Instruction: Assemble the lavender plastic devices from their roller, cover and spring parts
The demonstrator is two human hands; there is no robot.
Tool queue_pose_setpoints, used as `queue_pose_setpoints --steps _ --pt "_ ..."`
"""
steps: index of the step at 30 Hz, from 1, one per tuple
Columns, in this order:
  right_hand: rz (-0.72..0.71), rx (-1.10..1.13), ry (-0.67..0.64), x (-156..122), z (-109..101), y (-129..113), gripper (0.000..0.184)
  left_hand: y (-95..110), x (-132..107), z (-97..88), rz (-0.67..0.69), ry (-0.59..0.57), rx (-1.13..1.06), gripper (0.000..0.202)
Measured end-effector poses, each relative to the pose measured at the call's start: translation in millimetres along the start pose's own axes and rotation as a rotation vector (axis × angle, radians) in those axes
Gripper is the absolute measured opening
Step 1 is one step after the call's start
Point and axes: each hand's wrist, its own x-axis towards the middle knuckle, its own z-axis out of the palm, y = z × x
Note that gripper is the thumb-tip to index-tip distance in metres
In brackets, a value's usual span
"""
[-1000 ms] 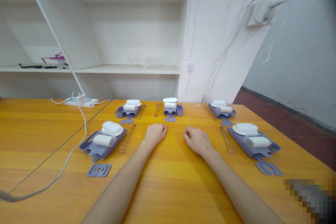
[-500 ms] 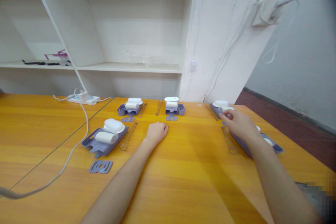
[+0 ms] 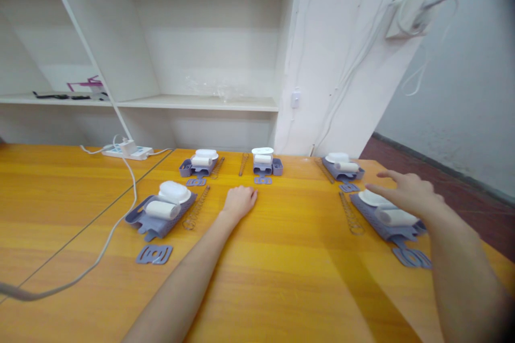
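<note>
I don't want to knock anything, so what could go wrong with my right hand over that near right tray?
The right hand hovers open over the near right tray; a nudge might send its loose white roll rolling off. The forearm passes close by the flat purple piece near the table edge and could sweep it off.

Glossy, smooth varnished wood across the table (image 3: 281, 278). Matt lavender plastic in the tray (image 3: 388, 231), with a smooth white roll (image 3: 396, 217) of paper-like look. Thin dull metal wire in the spring (image 3: 351, 215); matt white board on the shelf (image 3: 201, 103).
</note>
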Motion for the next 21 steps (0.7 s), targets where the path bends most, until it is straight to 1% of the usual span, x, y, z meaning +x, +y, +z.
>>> queue_pose_setpoints --steps 2,4,7,10,12,16,21 --pt "0.036 -0.029 -0.076 2.9 9.5 8.4 0.080 0.4 -0.1 -0.8 -0.005 -0.005 0.000 0.050" --pt "0.037 -0.036 -0.129 3.8 18.9 13.2 0.089 0.6 -0.2 -1.3 -0.010 -0.007 0.000 0.050" --pt "0.040 -0.043 -0.196 3.4 30.6 13.8 0.091 0.9 -0.5 -1.7 -0.011 -0.006 0.001 0.050" --pt "0.043 -0.018 -0.251 4.5 39.6 11.5 0.089 1.2 -0.9 -2.2 -0.012 -0.007 0.000 0.050" --pt "0.041 0.006 -0.257 6.6 44.9 11.2 0.084 1.6 -1.2 -2.8 -0.016 -0.012 -0.001 0.051" --pt "0.054 0.030 -0.223 10.5 52.9 13.9 0.079 1.8 -1.2 -3.1 -0.021 -0.012 -0.004 0.050" --pt "0.109 0.039 -0.205 11.4 56.6 15.2 0.088 0.5 -0.4 -1.2 -0.015 -0.007 -0.008 0.051"
